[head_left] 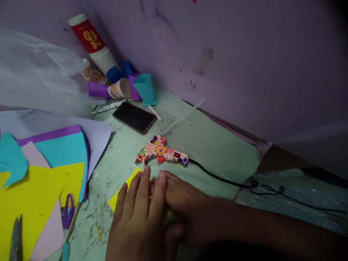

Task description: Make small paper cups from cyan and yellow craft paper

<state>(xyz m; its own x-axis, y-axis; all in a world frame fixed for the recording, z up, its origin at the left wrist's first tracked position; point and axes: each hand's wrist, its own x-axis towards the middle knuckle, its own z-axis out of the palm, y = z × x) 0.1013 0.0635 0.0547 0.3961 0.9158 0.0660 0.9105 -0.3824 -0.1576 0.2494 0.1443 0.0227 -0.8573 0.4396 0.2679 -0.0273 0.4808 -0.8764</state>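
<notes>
My left hand (pixel 140 214) lies palm down with its fingers stretched out over a piece of yellow paper (pixel 132 183) on the table. From the right, my right hand (pixel 181 197) comes in against it, and its fingers are mostly hidden behind my left hand. Yellow shows between and beside the hands, but most of that paper is covered. Just beyond my fingertips a flower-patterned glue gun (pixel 160 149) rests on its side, with an orange trigger and a black cord (pixel 217 177) running right.
A phone (pixel 135 117) and a clear glue stick (pixel 185 117) lie behind the glue gun. Stacked paper cups (pixel 94 41) and rolled coloured cups (pixel 145 88) stand by the wall. Coloured sheets (pixel 65 146), scissor blades (pixel 16 237) and a plastic bag (pixel 40 69) are at left.
</notes>
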